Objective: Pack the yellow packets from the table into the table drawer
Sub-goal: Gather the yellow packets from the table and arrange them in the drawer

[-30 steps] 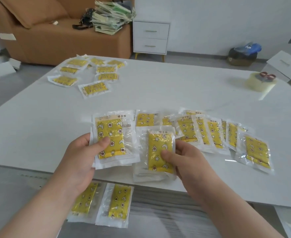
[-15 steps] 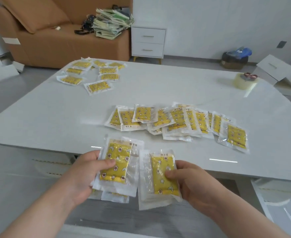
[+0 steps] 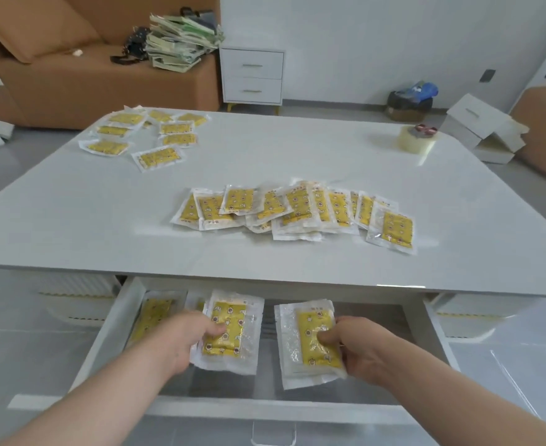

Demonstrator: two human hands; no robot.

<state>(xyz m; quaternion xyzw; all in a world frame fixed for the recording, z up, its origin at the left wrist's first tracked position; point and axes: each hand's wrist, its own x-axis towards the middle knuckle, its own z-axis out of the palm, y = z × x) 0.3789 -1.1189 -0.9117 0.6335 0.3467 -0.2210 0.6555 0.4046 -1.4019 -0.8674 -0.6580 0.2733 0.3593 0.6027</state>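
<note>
Gleaming white table (image 3: 72, 204), orange sofa (image 3: 72, 78) (stacked papers (image 3: 181, 43))

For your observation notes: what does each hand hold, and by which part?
Left hand: first packet stack, by its left side. Right hand: second packet stack, by its right side.

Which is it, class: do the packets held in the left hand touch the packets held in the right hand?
Apart. The head view shows a bare strip of the drawer floor between the left stack and the right stack.
</note>
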